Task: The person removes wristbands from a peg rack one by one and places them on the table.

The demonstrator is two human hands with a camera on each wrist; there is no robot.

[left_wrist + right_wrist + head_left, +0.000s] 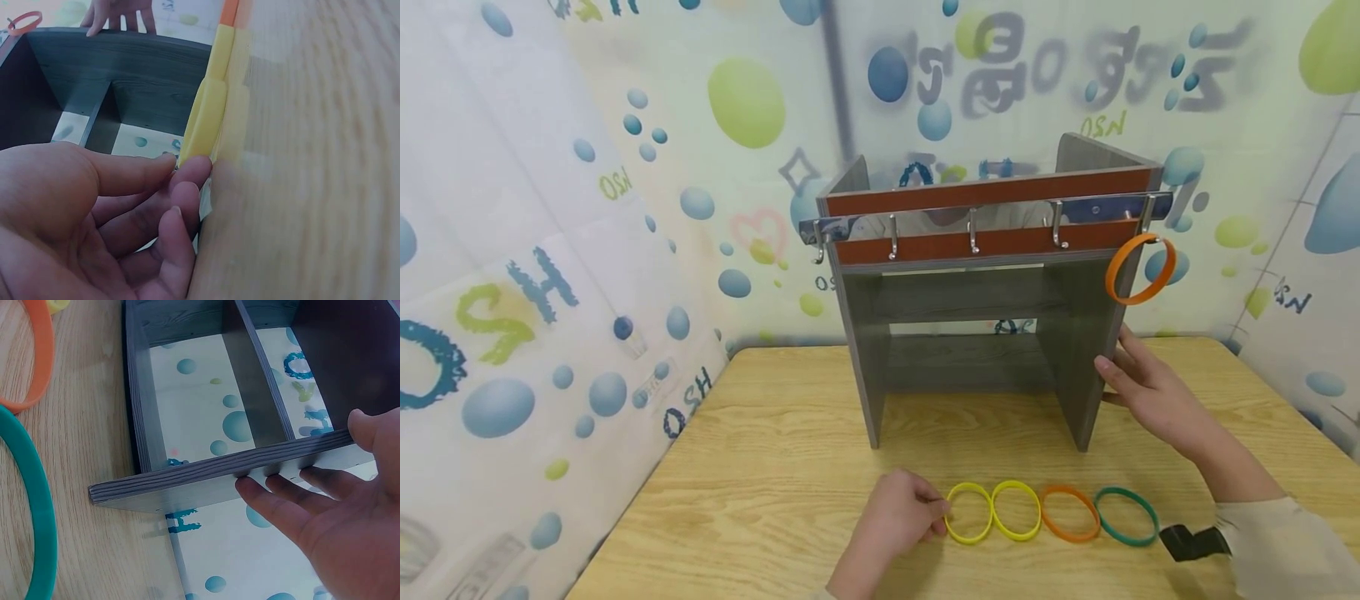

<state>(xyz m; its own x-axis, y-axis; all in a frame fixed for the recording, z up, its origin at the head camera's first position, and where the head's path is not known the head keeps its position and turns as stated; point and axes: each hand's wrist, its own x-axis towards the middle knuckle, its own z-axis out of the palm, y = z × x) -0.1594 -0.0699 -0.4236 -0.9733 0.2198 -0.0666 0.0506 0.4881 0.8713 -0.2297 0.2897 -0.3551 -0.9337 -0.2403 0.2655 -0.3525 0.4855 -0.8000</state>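
Note:
My left hand (pixel 902 512) is low in the head view, at the left end of a row of silicone wristbands on the table. Its thumb and index finger pinch the edge of the leftmost yellow wristband (pixel 969 542), seen close in the left wrist view. Touching it is a second yellow wristband (pixel 1017 537), then an orange one (pixel 1070 538) and a green one (pixel 1126 542). My right hand (pixel 1153 400) holds the right side panel of a grey wooden shelf unit (pixel 1086 333), thumb at the front edge and fingertips against the outer face.
Across the unit's top front runs a metal rail (pixel 925 218) with several hooks. Another orange wristband (pixel 1112 279) hangs from the rightmost hook. The unit stands on a light wooden table (pixel 760 467), with patterned sheeting (pixel 700 125) behind and at the sides.

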